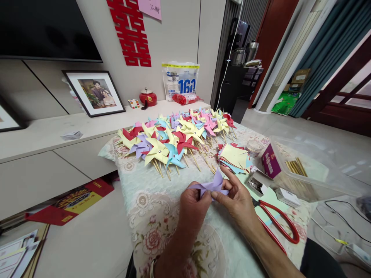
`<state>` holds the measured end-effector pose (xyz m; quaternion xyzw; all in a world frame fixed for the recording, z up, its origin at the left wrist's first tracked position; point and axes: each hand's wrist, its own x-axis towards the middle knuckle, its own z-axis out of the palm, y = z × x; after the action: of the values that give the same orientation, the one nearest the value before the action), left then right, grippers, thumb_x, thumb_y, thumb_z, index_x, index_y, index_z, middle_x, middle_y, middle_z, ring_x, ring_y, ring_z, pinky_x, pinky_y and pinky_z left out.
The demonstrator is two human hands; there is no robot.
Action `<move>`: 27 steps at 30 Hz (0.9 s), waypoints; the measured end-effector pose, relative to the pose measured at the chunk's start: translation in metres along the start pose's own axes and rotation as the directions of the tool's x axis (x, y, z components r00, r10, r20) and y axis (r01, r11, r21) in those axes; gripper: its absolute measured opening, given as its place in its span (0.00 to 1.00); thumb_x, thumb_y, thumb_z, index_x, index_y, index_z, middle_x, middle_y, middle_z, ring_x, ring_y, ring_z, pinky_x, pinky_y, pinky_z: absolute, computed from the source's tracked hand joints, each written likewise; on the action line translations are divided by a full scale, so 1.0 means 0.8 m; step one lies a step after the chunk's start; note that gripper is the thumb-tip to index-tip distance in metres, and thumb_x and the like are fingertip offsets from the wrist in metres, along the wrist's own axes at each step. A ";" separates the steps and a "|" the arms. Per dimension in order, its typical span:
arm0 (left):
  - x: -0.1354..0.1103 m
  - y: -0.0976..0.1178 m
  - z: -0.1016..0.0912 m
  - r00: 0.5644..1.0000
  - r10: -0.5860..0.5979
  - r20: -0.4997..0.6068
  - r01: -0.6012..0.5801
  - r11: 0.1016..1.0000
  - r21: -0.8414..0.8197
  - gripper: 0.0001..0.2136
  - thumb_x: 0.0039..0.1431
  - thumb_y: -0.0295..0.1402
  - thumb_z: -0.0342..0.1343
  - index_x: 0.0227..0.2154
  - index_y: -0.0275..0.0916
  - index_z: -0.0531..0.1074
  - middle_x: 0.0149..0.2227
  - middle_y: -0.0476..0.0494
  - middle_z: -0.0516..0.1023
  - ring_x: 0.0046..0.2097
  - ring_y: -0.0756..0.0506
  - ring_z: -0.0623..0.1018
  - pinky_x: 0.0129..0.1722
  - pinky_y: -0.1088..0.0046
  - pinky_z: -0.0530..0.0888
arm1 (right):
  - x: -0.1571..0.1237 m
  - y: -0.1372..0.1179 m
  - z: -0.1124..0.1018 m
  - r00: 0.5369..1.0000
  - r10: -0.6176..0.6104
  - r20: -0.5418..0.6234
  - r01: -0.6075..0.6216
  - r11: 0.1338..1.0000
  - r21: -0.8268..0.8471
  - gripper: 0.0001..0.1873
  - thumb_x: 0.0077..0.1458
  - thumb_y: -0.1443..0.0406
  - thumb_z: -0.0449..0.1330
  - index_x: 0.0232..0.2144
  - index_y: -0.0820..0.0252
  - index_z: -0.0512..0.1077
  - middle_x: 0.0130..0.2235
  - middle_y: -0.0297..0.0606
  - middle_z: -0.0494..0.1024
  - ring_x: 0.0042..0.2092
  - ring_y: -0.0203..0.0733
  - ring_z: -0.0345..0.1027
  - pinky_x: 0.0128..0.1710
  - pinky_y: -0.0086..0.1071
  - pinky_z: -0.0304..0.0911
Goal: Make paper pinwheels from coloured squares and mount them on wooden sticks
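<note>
Above the floral tablecloth, left hand and right hand pinch a lavender paper pinwheel. It's probably light and crease-prone; hold its centre.

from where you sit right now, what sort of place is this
Most likely a home living room: a wall-mounted screen, a framed photo on the low cabinet, and a flowered cloth on the table.

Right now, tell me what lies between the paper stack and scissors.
An open box and some pale green paper, in the head view.
</note>
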<state>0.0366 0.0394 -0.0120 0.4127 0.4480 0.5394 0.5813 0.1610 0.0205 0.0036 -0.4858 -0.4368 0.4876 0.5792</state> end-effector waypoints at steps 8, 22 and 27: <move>0.001 -0.001 0.001 0.999 -0.042 -0.003 0.042 0.998 -0.041 0.08 0.41 0.31 0.63 0.21 0.40 0.67 0.17 0.57 0.66 0.21 0.53 0.66 0.20 0.79 0.60 | -0.001 0.009 -0.002 1.000 -0.002 0.009 0.002 1.000 0.010 0.41 0.49 0.63 0.70 0.63 0.58 0.61 0.32 0.31 0.76 0.32 0.38 0.69 0.35 0.33 0.62; 0.000 0.000 0.002 0.998 -0.063 0.007 0.063 0.996 -0.057 0.06 0.39 0.31 0.61 0.21 0.39 0.68 0.17 0.55 0.69 0.22 0.50 0.70 0.25 0.75 0.67 | 0.000 -0.002 -0.002 0.997 0.052 0.049 -0.056 0.996 0.065 0.35 0.47 0.64 0.71 0.56 0.59 0.67 0.35 0.33 0.80 0.34 0.39 0.72 0.39 0.34 0.65; -0.001 0.000 0.001 0.999 -0.037 0.014 0.038 0.998 -0.046 0.07 0.40 0.31 0.62 0.22 0.39 0.69 0.17 0.55 0.69 0.22 0.50 0.70 0.25 0.76 0.69 | 0.000 -0.006 -0.003 0.997 0.057 0.057 -0.061 0.996 0.069 0.32 0.46 0.64 0.71 0.54 0.59 0.69 0.34 0.33 0.80 0.33 0.39 0.72 0.37 0.34 0.65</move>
<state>0.0378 0.0387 -0.0120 0.3942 0.4395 0.5359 0.6035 0.1637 0.0197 0.0076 -0.4640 -0.4205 0.5326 0.5694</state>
